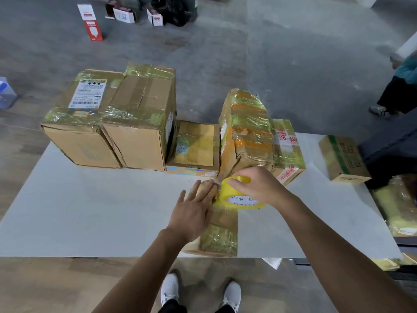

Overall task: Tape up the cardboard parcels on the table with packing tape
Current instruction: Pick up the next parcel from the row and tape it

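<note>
A long narrow cardboard parcel [222, 236] lies on the white table [90, 211], its near end at the table's front edge and wrapped in yellowish tape. My left hand [194, 211] presses flat on the parcel's left side with straight fingers. My right hand [257, 188] grips a yellow roll of packing tape [239, 198] standing on top of the parcel at its far end. Tape runs from the roll down onto the parcel.
Taped parcels line the table's far side: two large boxes [112, 118], a flat one [194, 147], a tall crumpled one [246, 132], a red-printed one [286, 150] and a green-striped one [343, 157]. Another person [399, 86] stands at the right. Cartons sit on the floor beyond.
</note>
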`<state>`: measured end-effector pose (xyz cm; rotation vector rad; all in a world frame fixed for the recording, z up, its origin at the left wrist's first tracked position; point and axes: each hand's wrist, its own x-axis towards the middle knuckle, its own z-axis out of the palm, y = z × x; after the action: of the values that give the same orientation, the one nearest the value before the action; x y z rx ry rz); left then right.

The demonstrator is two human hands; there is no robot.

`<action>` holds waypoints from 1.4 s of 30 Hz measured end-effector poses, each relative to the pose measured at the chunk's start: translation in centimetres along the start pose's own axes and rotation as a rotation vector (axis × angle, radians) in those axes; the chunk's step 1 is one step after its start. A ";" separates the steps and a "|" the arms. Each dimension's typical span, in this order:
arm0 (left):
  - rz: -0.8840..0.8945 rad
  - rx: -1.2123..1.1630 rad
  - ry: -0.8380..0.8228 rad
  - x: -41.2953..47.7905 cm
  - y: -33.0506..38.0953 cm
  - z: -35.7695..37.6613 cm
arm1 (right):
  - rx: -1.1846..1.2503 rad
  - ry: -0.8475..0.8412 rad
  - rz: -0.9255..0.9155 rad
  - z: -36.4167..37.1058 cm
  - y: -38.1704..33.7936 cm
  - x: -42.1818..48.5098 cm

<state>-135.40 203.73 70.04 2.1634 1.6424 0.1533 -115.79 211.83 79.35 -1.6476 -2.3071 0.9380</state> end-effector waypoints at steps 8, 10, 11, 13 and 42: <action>-0.084 0.209 -0.117 -0.1 -0.5 -1.1 | 0.187 0.010 0.042 0.8 -0.3 0.0; -0.110 0.242 -0.143 -0.2 -0.9 -0.9 | 0.199 0.002 0.044 1.7 -1.0 0.2; -0.129 0.246 -0.153 -0.3 -1.0 -0.6 | 0.201 -0.002 0.048 2.2 -1.4 0.4; -0.171 0.249 -0.171 -0.6 -1.1 -0.1 | 0.182 -0.007 0.043 2.9 -2.3 0.9; -0.074 0.088 0.100 -1.7 -1.1 2.1 | -0.199 0.124 -0.011 2.6 -1.5 1.6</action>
<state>-136.19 201.82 67.93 2.1868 1.8141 0.1729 -118.79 211.94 77.73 -1.7100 -2.3871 0.6009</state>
